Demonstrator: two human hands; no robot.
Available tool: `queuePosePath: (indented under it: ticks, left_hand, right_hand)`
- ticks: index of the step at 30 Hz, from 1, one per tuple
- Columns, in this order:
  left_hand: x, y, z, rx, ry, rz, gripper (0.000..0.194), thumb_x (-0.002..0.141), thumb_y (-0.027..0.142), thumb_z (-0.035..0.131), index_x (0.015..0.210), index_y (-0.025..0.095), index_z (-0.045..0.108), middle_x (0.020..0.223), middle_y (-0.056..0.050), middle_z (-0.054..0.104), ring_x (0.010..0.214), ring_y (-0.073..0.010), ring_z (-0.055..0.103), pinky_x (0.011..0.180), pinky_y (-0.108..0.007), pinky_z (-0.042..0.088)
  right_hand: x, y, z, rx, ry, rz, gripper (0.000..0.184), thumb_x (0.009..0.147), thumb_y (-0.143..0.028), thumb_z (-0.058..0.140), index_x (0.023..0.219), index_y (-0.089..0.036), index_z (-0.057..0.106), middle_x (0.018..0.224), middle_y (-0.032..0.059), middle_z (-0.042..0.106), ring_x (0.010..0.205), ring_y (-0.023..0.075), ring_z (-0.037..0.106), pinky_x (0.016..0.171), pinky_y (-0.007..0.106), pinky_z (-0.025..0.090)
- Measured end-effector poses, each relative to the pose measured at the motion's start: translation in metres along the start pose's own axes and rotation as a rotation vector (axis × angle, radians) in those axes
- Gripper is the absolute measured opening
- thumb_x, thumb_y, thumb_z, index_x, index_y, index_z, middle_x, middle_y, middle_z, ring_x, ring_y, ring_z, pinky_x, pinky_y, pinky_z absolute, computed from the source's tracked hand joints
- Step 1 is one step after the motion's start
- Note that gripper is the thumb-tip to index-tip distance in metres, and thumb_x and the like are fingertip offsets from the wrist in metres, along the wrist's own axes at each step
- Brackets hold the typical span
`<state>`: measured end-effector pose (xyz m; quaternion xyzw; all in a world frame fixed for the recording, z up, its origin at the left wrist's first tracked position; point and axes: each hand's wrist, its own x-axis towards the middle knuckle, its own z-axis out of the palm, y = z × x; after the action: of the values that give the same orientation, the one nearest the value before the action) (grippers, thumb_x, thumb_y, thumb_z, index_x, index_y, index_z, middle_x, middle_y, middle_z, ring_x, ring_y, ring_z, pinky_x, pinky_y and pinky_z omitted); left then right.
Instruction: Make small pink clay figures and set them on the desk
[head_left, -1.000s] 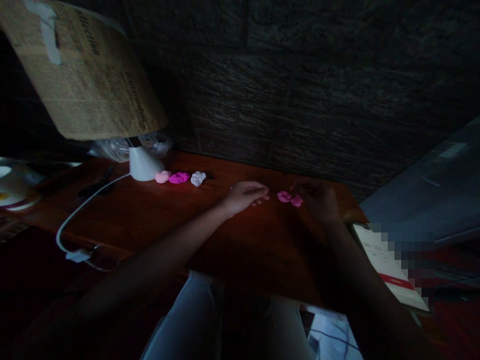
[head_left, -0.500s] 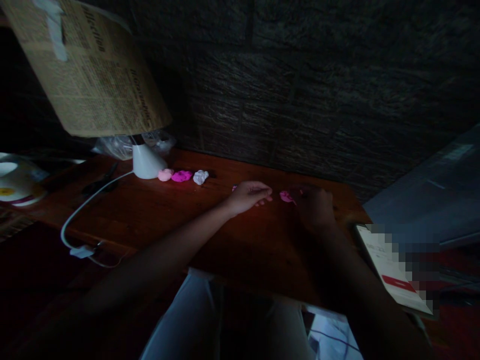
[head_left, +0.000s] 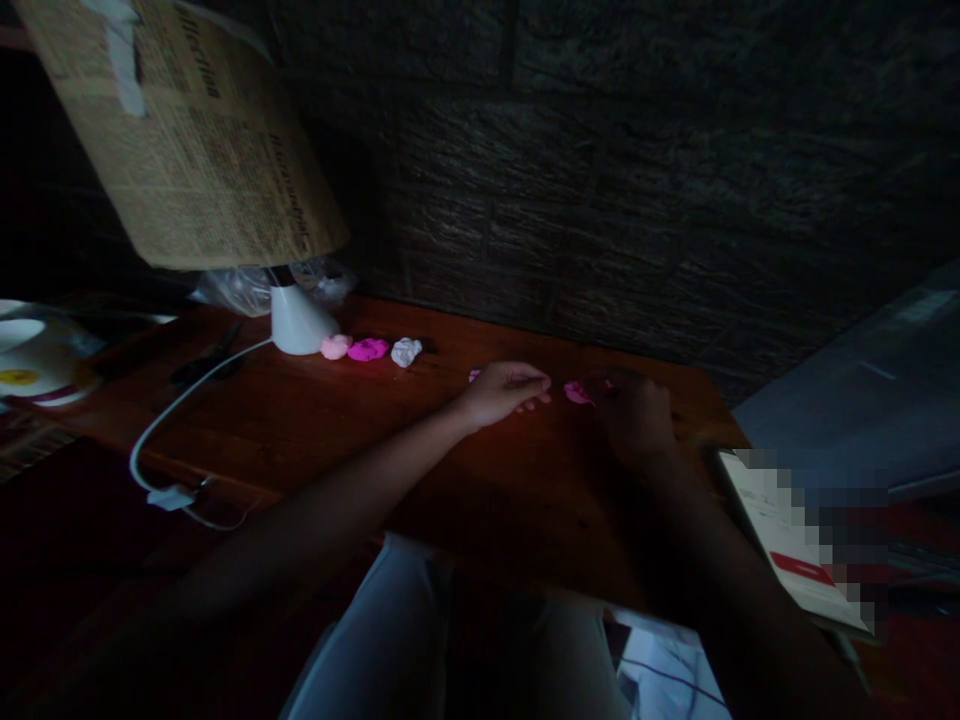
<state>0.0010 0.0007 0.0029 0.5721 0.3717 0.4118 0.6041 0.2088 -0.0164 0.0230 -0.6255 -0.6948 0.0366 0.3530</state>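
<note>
My left hand rests on the wooden table with its fingers curled together; a bit of pink shows at its far edge, and I cannot make out what it is. My right hand lies just to the right in deep shadow, its fingers bent over a small magenta clay piece that it touches. Further left on the table lie a pale pink lump, a magenta lump and a white lump in a row.
A white lamp base with a newspaper shade stands at the back left, its white cable running across the table. Scissors and a white pot lie left. A printed sheet sits at the right edge. A brick wall is behind.
My right hand has moved over the magenta clay, so less of it shows than a second ago. The view has drifted slightly; my left hand has stayed put.
</note>
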Motion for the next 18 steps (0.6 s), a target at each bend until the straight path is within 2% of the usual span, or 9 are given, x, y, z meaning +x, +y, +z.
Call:
queuePosePath:
  ticks: [6, 14, 18]
  left_hand:
    - [-0.0011, 0.0021, 0.0017, 0.007, 0.013, -0.017, 0.015, 0.087, 0.026, 0.073, 0.094, 0.012, 0.072, 0.079, -0.004, 0.074, 0.06, -0.007, 0.058, 0.06, -0.02, 0.044]
    - [-0.0019, 0.0026, 0.0017, 0.032, -0.005, -0.02, 0.015, 0.089, 0.027, 0.071, 0.095, 0.013, 0.073, 0.081, -0.005, 0.075, 0.062, -0.0076, 0.058, 0.061, -0.021, 0.044]
    - [-0.0016, 0.0019, 0.0016, 0.029, -0.009, -0.011, 0.016, 0.089, 0.027, 0.072, 0.095, 0.013, 0.073, 0.082, -0.005, 0.075, 0.062, -0.0079, 0.058, 0.061, -0.022, 0.044]
  right_hand:
    - [-0.0002, -0.0004, 0.0007, 0.005, -0.008, 0.048, 0.013, 0.082, -0.025, 0.072, 0.086, -0.021, 0.084, 0.089, 0.0098, 0.082, 0.077, 0.0258, 0.076, 0.07, 0.032, 0.053]
    - [-0.0007, 0.002, 0.0018, 0.026, -0.021, 0.003, 0.019, 0.086, -0.033, 0.068, 0.08, -0.025, 0.083, 0.085, 0.0066, 0.082, 0.075, 0.0253, 0.076, 0.069, 0.033, 0.053]
    - [-0.0006, 0.0009, 0.0019, 0.013, -0.031, -0.001, 0.023, 0.088, -0.038, 0.067, 0.077, -0.024, 0.083, 0.083, 0.0085, 0.082, 0.073, 0.0252, 0.075, 0.067, 0.032, 0.053]
